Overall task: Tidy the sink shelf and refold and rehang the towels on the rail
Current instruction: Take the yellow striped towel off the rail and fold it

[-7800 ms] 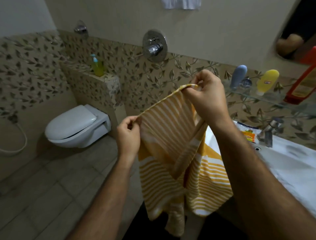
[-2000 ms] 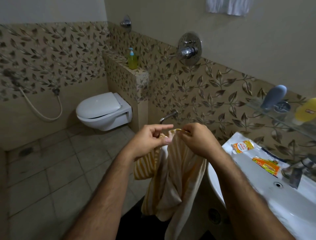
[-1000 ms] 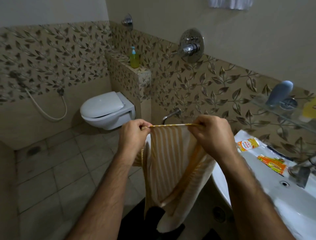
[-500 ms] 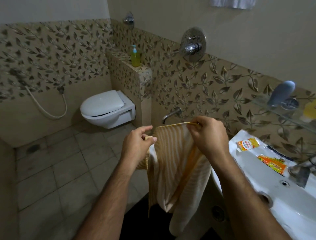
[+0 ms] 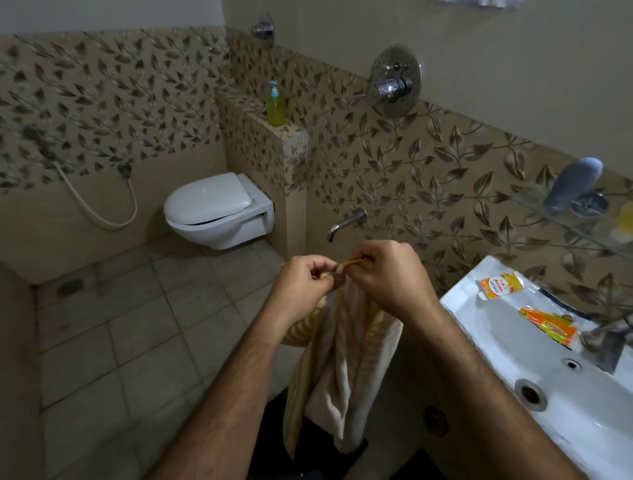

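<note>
We hold one yellow striped towel (image 5: 337, 356) in front of us, just left of the sink (image 5: 534, 346), so it hangs free and its edges can be matched for a fold. Our left hand (image 5: 301, 279) and right hand (image 5: 388, 274) are brought close together at its top; each pinches the upper edge with curled fingers, which we judge brings two corners together. The cloth drops in loose pleats below our wrists, clear of the floor. A second, white towel (image 5: 486, 2) barely shows at the top of the view; we cannot see the rail. On the sink rim lie two orange sachets (image 5: 501, 289). The glass shelf (image 5: 565, 222) carries one grey bottle (image 5: 575, 183) and a yellow one at the edge of view, not yet tidied.
</note>
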`<state>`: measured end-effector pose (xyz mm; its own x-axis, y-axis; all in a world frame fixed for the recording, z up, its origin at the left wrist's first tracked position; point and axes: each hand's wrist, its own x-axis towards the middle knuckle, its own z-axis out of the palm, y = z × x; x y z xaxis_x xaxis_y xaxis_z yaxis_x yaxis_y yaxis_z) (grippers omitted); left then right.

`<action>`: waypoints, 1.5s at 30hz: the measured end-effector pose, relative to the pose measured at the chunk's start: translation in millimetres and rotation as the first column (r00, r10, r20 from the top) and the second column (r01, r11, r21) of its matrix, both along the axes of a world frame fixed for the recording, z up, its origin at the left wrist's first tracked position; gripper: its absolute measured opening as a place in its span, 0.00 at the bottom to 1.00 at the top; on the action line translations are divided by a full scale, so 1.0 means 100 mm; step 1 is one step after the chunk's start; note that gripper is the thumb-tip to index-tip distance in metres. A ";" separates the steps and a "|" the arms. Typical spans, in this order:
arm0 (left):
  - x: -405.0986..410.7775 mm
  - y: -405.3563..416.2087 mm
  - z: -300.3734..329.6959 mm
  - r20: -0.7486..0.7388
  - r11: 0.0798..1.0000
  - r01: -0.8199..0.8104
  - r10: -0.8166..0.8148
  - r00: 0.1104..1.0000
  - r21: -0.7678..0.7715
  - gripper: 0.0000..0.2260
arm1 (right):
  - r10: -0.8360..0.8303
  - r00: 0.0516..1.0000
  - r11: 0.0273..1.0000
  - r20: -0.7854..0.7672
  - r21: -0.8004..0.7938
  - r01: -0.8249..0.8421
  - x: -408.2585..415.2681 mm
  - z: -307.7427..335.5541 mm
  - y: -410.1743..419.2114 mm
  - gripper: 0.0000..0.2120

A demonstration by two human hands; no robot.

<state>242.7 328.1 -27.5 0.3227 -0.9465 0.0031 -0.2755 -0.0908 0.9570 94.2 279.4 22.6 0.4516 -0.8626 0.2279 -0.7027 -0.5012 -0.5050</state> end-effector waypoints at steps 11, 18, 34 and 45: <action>0.33 0.02 0.24 0.387 0.929 -0.360 0.366 0.847 -0.089 0.06 | 0.125 0.974 0.954 -0.187 0.291 -0.066 -0.44 0.44 -0.04 0.15; 0.35 -0.02 0.14 0.308 0.982 -0.163 0.127 0.943 0.093 0.10 | -0.052 0.998 0.997 0.032 0.051 0.050 -0.32 0.52 -0.03 0.13; -0.11 0.08 0.11 -0.262 0.959 0.248 -0.277 0.925 -0.139 0.16 | 0.235 0.971 0.957 0.044 0.165 -0.239 -0.22 0.28 -0.09 0.05; 0.24 -0.10 0.16 0.213 0.965 -0.257 0.261 0.941 -0.047 0.12 | 0.112 0.985 0.952 -0.131 0.299 -0.068 -0.57 0.52 -0.06 0.09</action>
<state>266.9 317.7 -11.3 0.5468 -0.8292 0.1159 -0.4445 -0.1701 0.8795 36.9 273.2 74.8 0.5397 -0.8358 -0.1011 -0.7376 -0.4115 -0.5353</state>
